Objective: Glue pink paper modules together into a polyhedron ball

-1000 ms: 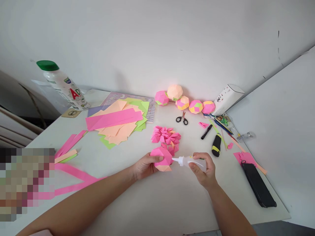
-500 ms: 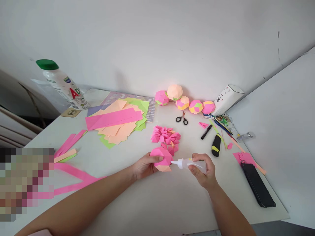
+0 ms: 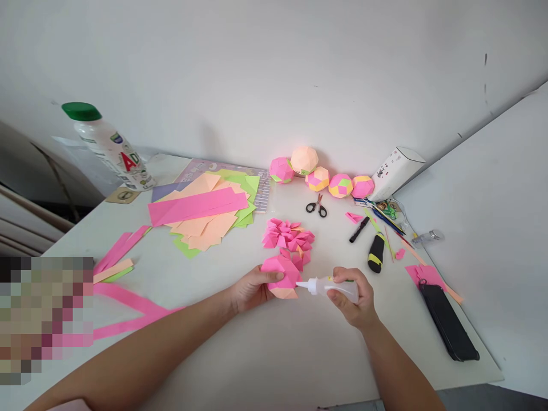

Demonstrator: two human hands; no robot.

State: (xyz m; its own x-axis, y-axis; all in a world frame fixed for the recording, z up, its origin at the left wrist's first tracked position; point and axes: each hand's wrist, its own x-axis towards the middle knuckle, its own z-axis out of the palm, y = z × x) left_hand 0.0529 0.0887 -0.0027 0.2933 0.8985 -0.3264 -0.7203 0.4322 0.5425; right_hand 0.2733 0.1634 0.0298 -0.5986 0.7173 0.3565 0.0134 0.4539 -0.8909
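My left hand (image 3: pixel 253 290) is closed on a partly built folded-paper ball (image 3: pixel 279 273), pink with a peach section along its lower edge. The thumb presses on its face, and the other fingers are mostly hidden behind it. In my right hand (image 3: pixel 358 298) lies a clear glue bottle (image 3: pixel 336 287) with a white nozzle, tilted sideways. Its tip points left and meets the right edge of the paper ball, though I cannot tell whether glue is coming out. Just beyond the ball is a heap of small folded pink paper pieces (image 3: pixel 287 235).
Finished paper balls (image 3: pixel 341 185) line the wall. Scissors (image 3: pixel 316 206), a black marker (image 3: pixel 359 229), a cutter (image 3: pixel 376 253) and a black pouch (image 3: pixel 448 322) lie to the right. Leftward are stacked paper sheets (image 3: pixel 201 211), pink strips (image 3: pixel 128 299) and a tall green-capped bottle (image 3: pixel 109 148).
The glue bottle and my right hand have shifted very slightly left. My left hand and the paper ball stay in place.
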